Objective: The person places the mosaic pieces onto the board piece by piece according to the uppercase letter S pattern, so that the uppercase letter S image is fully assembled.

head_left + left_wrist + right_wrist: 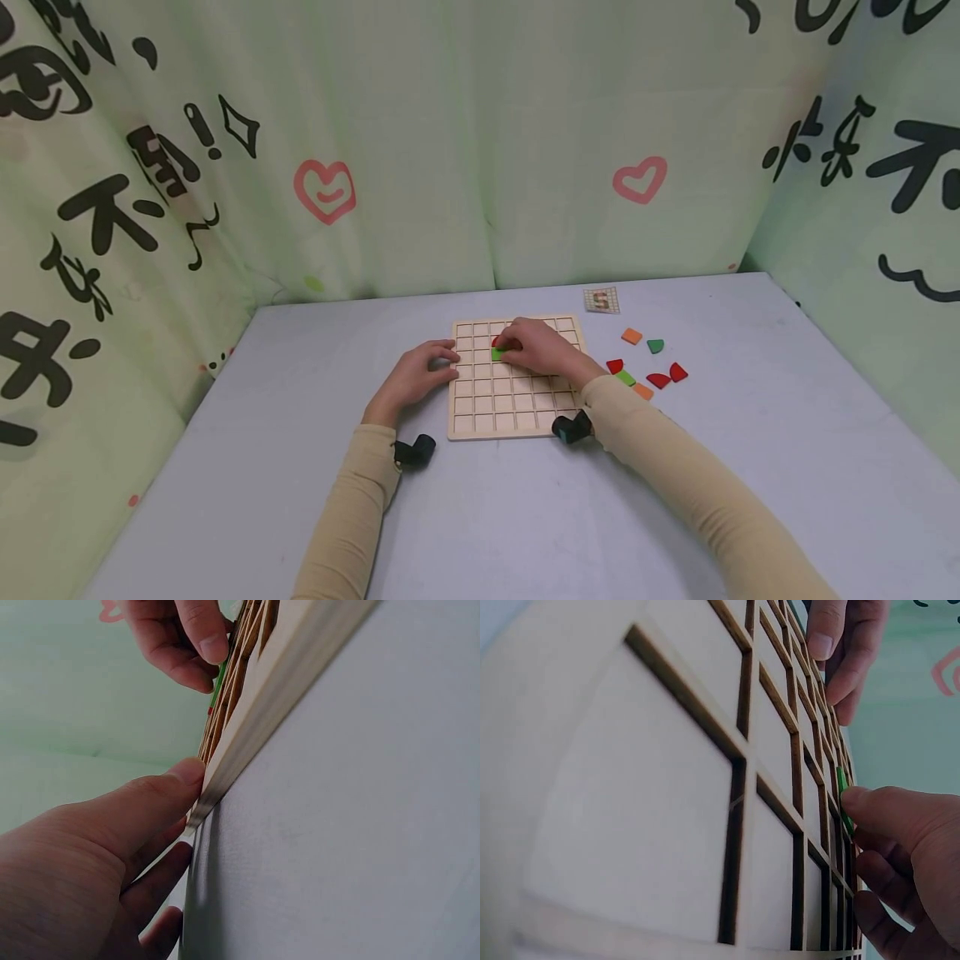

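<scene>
A wooden grid board (472, 425) lies flat on the table. My left hand (422, 371) is at its left edge; in the left wrist view the thumb (186, 771) rests on the rim while the other fingers reach along the side. Over the upper middle cells is my right hand (542, 346), its thumb (859, 799) against a light green tile (496, 355) and its other fingers curled in close. A red piece (495, 341) shows just behind the green tile, partly covered by the fingers.
Right of the board lie several loose pieces: orange (632, 336), dark green (656, 346), red (678, 372) and light green (626, 378). A small patterned card (602, 300) sits behind them. Curtains (487, 150) hang around the table's back and sides.
</scene>
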`<state>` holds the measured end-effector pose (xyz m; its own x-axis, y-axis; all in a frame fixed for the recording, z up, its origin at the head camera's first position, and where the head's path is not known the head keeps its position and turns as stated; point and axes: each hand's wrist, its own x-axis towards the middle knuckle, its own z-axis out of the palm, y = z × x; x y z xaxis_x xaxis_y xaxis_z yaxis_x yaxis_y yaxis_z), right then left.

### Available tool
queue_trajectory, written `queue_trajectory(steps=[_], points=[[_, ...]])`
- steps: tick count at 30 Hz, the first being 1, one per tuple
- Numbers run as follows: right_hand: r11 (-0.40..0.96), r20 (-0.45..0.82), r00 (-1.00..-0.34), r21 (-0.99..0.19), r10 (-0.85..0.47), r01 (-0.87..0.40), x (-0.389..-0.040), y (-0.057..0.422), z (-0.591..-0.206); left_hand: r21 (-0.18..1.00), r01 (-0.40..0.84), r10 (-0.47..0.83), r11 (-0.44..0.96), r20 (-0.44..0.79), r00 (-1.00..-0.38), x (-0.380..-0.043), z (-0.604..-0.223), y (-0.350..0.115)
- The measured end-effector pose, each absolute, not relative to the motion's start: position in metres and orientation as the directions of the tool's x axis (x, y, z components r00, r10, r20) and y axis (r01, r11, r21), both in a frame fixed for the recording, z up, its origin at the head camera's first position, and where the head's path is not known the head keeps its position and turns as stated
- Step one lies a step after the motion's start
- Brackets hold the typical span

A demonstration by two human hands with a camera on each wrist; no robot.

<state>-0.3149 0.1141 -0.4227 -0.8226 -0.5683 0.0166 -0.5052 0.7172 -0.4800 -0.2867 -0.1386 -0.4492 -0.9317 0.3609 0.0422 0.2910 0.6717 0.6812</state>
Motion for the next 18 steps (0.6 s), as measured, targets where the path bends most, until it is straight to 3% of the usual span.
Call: queue_trajectory(steps=[12,18], points=[[0.706,0.035,-0.823,-0.494,-0.568,-0.508,-0.315,0.114,-0.423,0.679,0.289,0.356,0.675,0.044,-0.933,-0.287,-0.449,-0.139],[0.696,0.019,-0.856,-0.573,-0.516,-0.432,-0.313,0.124,-0.419,0.681,0.282,0.355,0.676,0.035,-0.934,-0.286,-0.448,-0.138]])
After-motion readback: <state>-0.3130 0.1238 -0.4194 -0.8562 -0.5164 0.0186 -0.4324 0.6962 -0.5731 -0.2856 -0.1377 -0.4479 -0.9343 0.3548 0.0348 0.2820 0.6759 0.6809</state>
